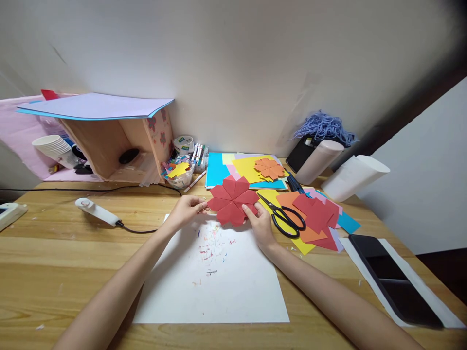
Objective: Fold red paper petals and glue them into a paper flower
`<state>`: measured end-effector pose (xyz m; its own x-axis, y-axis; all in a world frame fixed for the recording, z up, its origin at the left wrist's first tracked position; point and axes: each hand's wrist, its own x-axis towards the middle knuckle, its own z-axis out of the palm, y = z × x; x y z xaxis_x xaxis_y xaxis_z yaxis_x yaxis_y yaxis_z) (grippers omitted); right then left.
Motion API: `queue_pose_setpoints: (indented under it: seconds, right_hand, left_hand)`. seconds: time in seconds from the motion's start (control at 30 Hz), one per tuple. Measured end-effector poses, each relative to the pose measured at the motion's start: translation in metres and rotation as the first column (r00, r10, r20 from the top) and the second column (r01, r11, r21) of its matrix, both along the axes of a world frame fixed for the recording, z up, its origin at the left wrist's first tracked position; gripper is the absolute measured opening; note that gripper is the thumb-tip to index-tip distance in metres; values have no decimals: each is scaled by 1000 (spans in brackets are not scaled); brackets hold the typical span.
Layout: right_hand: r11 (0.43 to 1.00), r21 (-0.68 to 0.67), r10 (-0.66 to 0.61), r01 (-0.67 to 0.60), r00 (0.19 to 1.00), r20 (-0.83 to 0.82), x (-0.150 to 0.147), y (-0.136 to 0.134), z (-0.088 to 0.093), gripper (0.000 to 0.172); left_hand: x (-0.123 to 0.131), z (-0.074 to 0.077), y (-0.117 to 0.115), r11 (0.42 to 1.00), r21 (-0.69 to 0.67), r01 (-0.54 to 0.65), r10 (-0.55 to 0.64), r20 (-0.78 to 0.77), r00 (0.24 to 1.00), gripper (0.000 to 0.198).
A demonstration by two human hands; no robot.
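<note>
A red paper flower (233, 199) with creased petals is held up between my two hands, over the far part of a white sheet (219, 291) marked with coloured smudges. My left hand (190, 210) pinches the flower's left petal edge. On its lower right side, my right hand (258, 221) grips it with the thumb on top. Black-handled scissors (286, 218) lie just right of my right hand, on loose coloured paper squares (317, 214). Behind the red flower, an orange paper flower (270, 168) rests on a stack of coloured paper (219, 170).
A white corded device (97, 211) lies at left. Further back stand an open box (105, 146) topped with lilac sheets, a tub of paper scraps (180, 176) and markers (198, 153). At right are two white rolls (353, 177), blue yarn (324, 126) and a black phone (394, 277).
</note>
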<state>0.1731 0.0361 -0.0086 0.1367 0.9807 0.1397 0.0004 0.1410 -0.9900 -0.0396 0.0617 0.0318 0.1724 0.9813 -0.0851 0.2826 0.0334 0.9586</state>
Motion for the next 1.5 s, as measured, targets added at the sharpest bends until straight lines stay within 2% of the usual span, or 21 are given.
queue_pose_setpoints:
  seconds: [0.17, 0.4, 0.47, 0.6, 0.67, 0.8, 0.93, 1.1, 1.3, 1.4, 1.5]
  right_hand:
    - [997, 25, -75, 74, 996, 48, 3, 3, -6, 24]
    - [997, 11, -73, 73, 997, 27, 4, 5, -8, 24]
    - [997, 8, -75, 75, 997, 24, 3, 5, -9, 24]
    - [997, 9, -78, 78, 997, 16, 3, 4, -8, 24]
    - [998, 2, -65, 65, 998, 13, 2, 4, -7, 24]
    - [999, -17, -40, 40, 999, 14, 2, 4, -5, 23]
    - [999, -28, -25, 25, 1000, -11, 2, 4, -4, 23]
    - [999, -35, -5, 4, 1000, -27, 1, 4, -3, 22]
    - [1000, -5, -9, 9, 1000, -22, 1, 3, -4, 21]
    - [1000, -8, -19, 19, 1000, -7, 1, 3, -5, 20]
    - [1000, -12, -26, 25, 1000, -6, 1, 3, -5, 20]
  left_hand:
    - [-3, 5, 1, 994, -69, -87, 87, 7, 996, 27]
    - [-9, 8, -4, 998, 37, -54, 60, -214, 975, 24]
    - [-9, 9, -3, 996, 41, -73, 80, -191, 978, 26]
    - [-9, 7, 1, 991, -43, -123, 124, 13, 992, 30]
    - [-9, 7, 3, 988, -71, -138, 142, 57, 988, 29]
    - [-10, 4, 5, 987, -78, -140, 143, 28, 989, 33]
    - [-10, 4, 2, 994, -3, -112, 112, -70, 991, 32]
    - [-10, 9, -2, 984, 85, -154, 165, -142, 976, 30]
    - [-12, 6, 4, 993, 35, -115, 117, -78, 990, 30]
    - [-13, 4, 2, 992, 83, -96, 113, -222, 968, 27]
    - [-16, 2, 0, 981, 182, -70, 145, -438, 887, 28]
